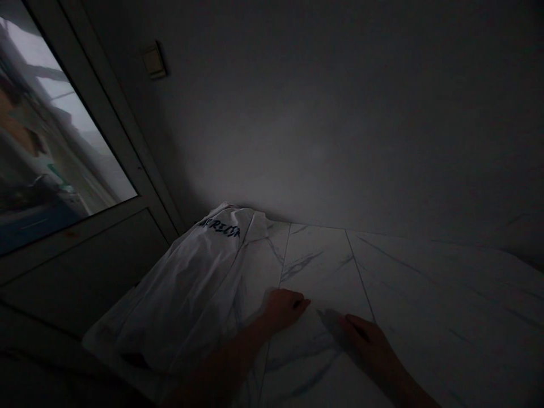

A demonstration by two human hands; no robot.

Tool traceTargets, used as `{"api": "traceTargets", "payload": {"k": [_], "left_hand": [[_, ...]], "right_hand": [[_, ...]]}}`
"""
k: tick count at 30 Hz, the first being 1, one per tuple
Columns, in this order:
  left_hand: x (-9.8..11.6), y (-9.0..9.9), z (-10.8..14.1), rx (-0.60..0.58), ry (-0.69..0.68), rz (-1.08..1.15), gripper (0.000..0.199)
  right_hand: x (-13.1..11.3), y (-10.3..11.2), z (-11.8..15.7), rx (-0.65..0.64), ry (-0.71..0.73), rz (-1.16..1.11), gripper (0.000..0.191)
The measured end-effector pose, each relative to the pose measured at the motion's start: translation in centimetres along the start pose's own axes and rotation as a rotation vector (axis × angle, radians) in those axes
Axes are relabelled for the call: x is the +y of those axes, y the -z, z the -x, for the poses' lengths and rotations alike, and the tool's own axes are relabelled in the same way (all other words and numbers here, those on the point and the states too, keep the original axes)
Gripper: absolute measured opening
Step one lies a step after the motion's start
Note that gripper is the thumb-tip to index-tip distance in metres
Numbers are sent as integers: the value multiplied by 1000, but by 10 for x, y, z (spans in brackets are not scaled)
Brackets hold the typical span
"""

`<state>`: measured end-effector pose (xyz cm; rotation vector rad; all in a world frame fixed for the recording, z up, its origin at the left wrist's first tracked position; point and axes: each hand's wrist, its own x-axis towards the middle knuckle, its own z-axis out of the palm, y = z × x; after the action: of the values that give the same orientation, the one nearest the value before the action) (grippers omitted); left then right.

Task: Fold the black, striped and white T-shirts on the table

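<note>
My left hand point(285, 309) is over the middle of the marble-patterned table point(317, 258), its thumb and fingers pressed together in a pinch. Anything between those fingertips is too small and dark to make out. Close by on the right, my right hand point(366, 340) is closed, with a grey, pointed, blade-like thing point(334, 324) at its fingers, aimed toward my left hand. Dim light and blur hide its exact kind. A white garment point(191, 280) with dark lettering lies spread over the table's left part, beside my left forearm.
Behind the table rises a plain grey wall point(318, 113) with a switch plate point(153, 60) at upper left. A door with a glass pane point(85, 130) stands at the left, close to the garment's side of the table. The room is very dim.
</note>
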<state>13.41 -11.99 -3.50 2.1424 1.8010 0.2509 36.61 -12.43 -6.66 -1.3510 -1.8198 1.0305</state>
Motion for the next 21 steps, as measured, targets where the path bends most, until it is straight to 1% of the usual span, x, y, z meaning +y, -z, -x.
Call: {"api": "traceTargets", "payload": {"k": [2,5,9,11,14,16,18,21], "left_hand": [[0,0,1,7,-5,-6,43],[0,-1,1,18,1,-15,42],[1,-2,0,16,20,-24,43],[2,3,2,17,24,-15,42],[0,21,9,-7,13,27,33],[-4,38,19,-22,52,17,29],[-13,56,30,10,158,-68,31],[-35,75,45,142,373,-246,41]], "right_hand": [[-1,0,0,6,12,0,53],[0,-2,-1,-44,38,3,51],[3,-6,-3,3,56,3,52],[2,-6,-4,-3,62,-1,53],[-5,-3,-3,-53,77,-13,52],[-11,0,-1,-80,85,-3,51],[-16,2,0,-87,91,16,51],[-19,2,2,-74,93,29,50]]}}
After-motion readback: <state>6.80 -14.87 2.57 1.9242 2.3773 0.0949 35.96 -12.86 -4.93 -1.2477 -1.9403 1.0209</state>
